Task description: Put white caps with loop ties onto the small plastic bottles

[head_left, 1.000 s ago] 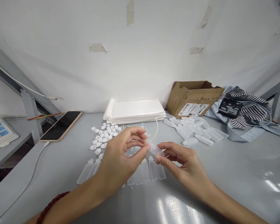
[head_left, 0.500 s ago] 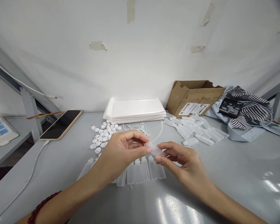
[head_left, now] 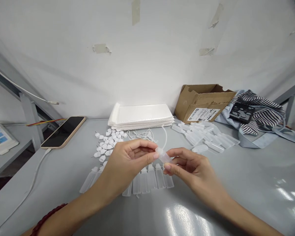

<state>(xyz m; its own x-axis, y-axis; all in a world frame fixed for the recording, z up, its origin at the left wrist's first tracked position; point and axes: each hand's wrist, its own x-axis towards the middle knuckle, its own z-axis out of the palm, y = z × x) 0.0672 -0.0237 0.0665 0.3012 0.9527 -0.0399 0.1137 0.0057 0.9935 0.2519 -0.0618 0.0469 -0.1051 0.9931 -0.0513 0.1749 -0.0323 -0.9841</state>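
Between my two hands is a small translucent plastic bottle [head_left: 164, 157], tilted, its neck end up to the left. My left hand [head_left: 135, 155] pinches the neck end between thumb and fingers. At the lower end, my right hand [head_left: 189, 165] grips the body. A thin white tube [head_left: 165, 134] rises in a curve just behind the neck; whether it is joined to the bottle I cannot tell. Below the hands lies a row of similar bottles [head_left: 152, 178], partly covered by my left forearm. White caps [head_left: 109, 141], some with thin needle tips, are heaped beyond my left hand.
More loose bottles [head_left: 206, 134] lie at the right, before an open cardboard box [head_left: 201, 101]. White padded envelopes [head_left: 142, 114] are stacked by the wall, with white cords [head_left: 144, 134] in front. A phone [head_left: 64, 132] on a cable lies left; striped cloth [head_left: 265, 111] sits far right.
The bottle has turned a little more upright between my hands. The white tube behind it now curves the other way, its free end up near the envelopes. Both hands keep their grip.
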